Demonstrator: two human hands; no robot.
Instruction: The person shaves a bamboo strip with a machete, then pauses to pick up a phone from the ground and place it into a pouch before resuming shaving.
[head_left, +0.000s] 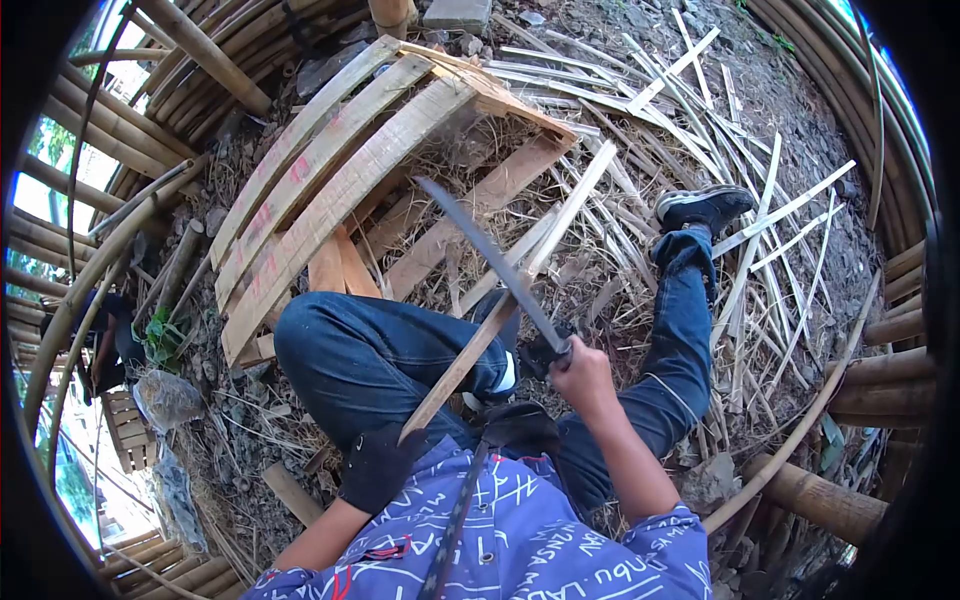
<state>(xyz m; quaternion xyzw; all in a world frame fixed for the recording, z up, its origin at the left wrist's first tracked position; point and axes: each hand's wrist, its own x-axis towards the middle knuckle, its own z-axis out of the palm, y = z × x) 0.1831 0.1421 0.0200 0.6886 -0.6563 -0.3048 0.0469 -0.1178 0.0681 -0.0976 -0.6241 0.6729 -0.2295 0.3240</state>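
Observation:
My left hand (382, 467), in a black glove, is closed round the near end of a long bamboo strip (462, 366). The strip slants away over my bent knee, and its far part looks split into pale lengths. In my bare right hand (583, 374) is the dark handle of a long machete (484, 246). Its blade points up and to the left and crosses over the strip; whether the two touch cannot be made out. Beyond the blade a slatted wooden crate (345, 185) lies tilted on the ground.
Many split bamboo strips (775, 235) lie scattered at the right, around my outstretched foot. Bamboo poles (825, 498) stick out at the lower right, and more are stacked along both sides. A plastic bag (167, 398) lies at the left, near another person's arm (103, 352).

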